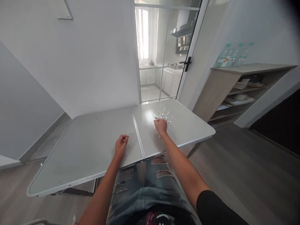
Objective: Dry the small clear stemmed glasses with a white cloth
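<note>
A cluster of small, clear, shiny pieces lies on the right half of the white folding table; they are too small and see-through to name. At the near edge of this cluster is my right hand, its fingers closed in a pinch. Whatever is between those fingertips cannot be made out. My left hand rests over the table, left of the centre seam, with its fingers curled in and nothing visible in them.
A wooden shelf unit stands to the right, with several clear bottles on top. Behind the table are a white wall and a glass door with a black handle. My legs are against the near table edge.
</note>
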### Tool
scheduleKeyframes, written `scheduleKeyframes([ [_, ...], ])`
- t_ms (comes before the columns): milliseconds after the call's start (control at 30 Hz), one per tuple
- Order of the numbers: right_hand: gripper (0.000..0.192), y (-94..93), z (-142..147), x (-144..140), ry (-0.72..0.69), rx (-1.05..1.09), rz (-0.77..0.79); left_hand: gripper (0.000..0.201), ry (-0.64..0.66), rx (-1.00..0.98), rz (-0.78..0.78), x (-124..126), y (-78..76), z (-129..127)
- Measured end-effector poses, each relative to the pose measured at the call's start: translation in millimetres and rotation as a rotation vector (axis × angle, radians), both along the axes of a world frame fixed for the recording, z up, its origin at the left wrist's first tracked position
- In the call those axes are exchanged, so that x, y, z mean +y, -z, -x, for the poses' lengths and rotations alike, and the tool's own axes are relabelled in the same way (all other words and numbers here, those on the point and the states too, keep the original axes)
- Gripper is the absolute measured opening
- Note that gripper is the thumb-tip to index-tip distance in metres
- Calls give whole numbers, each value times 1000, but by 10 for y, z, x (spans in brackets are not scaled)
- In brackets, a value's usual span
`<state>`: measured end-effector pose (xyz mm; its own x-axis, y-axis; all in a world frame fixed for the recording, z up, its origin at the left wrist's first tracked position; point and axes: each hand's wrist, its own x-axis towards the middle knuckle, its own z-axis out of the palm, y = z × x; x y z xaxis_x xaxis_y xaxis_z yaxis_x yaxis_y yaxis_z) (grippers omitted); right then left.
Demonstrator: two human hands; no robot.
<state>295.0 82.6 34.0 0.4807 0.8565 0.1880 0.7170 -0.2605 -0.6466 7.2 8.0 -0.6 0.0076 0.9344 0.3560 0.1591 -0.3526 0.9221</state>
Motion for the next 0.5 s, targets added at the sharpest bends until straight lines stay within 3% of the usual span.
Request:
scheduleKeyframes([
  [267,29,191,-410,223,142,41,57,47,191,58,211,-62,31,-14],
  [500,29,300,-517,324,145,68,81,58,270,171,247,-97,-14,-36],
])
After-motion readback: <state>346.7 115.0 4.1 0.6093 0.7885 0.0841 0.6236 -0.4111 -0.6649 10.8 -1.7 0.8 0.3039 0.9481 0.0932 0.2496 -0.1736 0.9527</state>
